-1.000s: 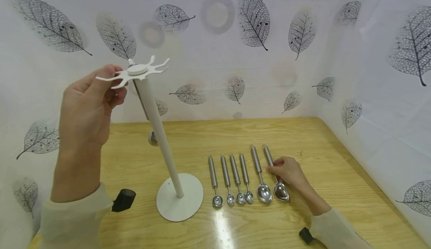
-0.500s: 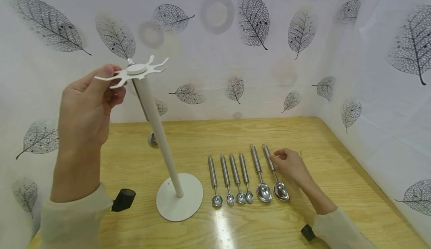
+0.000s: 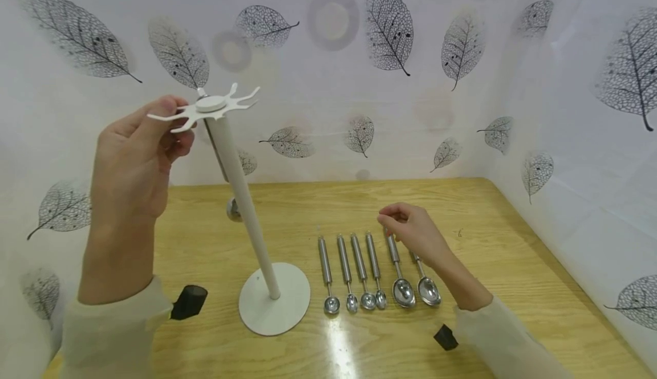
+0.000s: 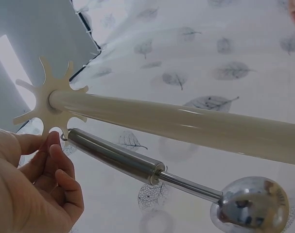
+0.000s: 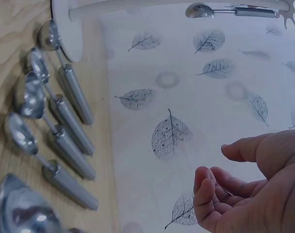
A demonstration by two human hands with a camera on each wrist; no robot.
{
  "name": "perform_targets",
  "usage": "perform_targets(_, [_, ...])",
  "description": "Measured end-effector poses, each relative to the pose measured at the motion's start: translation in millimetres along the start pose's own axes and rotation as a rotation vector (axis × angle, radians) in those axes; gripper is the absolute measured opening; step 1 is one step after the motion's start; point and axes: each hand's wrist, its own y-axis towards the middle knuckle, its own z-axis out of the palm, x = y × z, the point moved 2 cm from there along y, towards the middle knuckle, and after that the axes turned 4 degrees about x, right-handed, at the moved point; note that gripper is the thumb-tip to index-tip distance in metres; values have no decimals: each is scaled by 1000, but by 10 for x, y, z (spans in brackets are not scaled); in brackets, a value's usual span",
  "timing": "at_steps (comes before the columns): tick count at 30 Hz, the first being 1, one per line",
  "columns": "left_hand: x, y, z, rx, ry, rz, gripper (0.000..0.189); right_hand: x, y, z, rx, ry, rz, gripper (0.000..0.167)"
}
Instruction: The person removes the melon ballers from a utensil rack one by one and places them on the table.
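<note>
A white stand (image 3: 240, 191) with a round base and a star-shaped top of hooks stands at left of centre in the head view. My left hand (image 3: 130, 162) pinches a hook of that top between thumb and fingertips. Beside those fingertips, a steel scoop (image 4: 115, 155) hangs by its end ring, its round bowl down, mostly hidden behind the pole in the head view. My right hand (image 3: 418, 233) is over the handles of two large oval scoops (image 3: 404, 292), covering part of them. Its fingers are loosely bent with nothing between them, as the right wrist view shows.
Several smaller steel scoops (image 3: 331, 305) lie in a row on the wooden table (image 3: 308, 214), handles pointing away, between the stand and the large ones. A leaf-patterned white cloth (image 3: 318, 94) hangs behind and along the sides.
My right hand has let go of the rightmost large scoop, lifted, and moved left and away over the handle ends. The left hand and the stand keep their places.
</note>
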Motion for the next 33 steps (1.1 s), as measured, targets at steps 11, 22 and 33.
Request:
perform_targets(11, [-29,-5,-1,6,9,-10,23,728,273,324,126,100,-244,29])
perform_targets(22, [-45,-7,1,2,47,-21,21,1264,511,577,179,139,-450,27])
perform_targets(33, [-43,-12,10,-17,60,-29,21,1608,630,779,267,289,-498,28])
